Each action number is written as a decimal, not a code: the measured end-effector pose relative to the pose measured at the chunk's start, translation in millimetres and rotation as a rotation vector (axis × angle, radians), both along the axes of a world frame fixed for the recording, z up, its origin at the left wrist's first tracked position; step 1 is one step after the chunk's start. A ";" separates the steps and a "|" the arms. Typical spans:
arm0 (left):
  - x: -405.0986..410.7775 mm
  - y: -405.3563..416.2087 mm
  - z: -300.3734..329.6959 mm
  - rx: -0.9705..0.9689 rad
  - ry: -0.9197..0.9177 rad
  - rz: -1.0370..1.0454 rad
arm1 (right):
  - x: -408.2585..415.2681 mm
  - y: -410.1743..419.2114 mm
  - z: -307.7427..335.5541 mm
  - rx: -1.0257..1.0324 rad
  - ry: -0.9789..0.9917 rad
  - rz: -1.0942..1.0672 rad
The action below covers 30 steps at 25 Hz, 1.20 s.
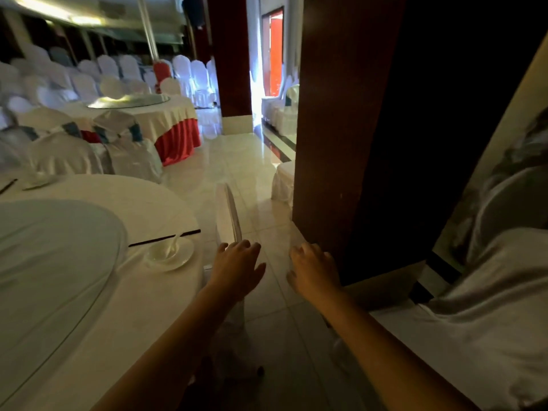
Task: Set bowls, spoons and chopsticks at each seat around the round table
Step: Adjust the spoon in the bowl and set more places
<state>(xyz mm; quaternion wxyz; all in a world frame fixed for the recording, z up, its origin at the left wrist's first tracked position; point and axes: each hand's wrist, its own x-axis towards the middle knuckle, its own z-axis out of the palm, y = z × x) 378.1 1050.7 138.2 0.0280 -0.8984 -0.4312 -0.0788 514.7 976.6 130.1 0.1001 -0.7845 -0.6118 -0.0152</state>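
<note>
Left hand: the left hand [237,269] reaches forward over the floor at the round table's 3 o'clock edge, palm down, fingers spread and relaxed, holding nothing; its fingertips [247,246] lie at the near end of a chair back.
Right hand: the right hand [314,272] is stretched out beside it at 3 o'clock from the left one, fingers loosely bent, nothing in it, close to the foot of the dark pillar [350,129].
Round table: the round table [124,307] with its white cloth fills the lower left; a glass turntable [50,262] sits on its middle.
Near setting: a white bowl [161,253] stands on a saucer [184,256] near the table's 2 o'clock rim, a white spoon [175,243] resting in the bowl.
Chopsticks: dark chopsticks [164,237] lie on the cloth just beyond the saucer, at its 12 o'clock side, pointing toward the rim.
Far setting: at the table's 11 o'clock rim sits another small dish [38,180] with dark chopsticks [9,185] beside it; it is blurred, possibly a bowl on a saucer.
Chair: a white-covered chair back [229,212] stands edge-on just off the table's rim, at 12 o'clock from the left hand.
Behind: a second table [166,120] with red skirt and many white-covered chairs [65,155] stand toward 11 o'clock.
</note>
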 end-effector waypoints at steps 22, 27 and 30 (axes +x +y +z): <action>117.5 342.1 10.0 0.121 -0.077 0.430 | 138.6 412.6 21.7 0.085 -0.028 0.445; 99.1 380.0 7.6 0.126 -0.107 0.739 | 110.5 497.5 29.5 0.112 -0.043 0.766; 84.0 390.9 7.8 0.115 -0.077 0.873 | 90.0 532.0 29.4 0.119 -0.043 0.915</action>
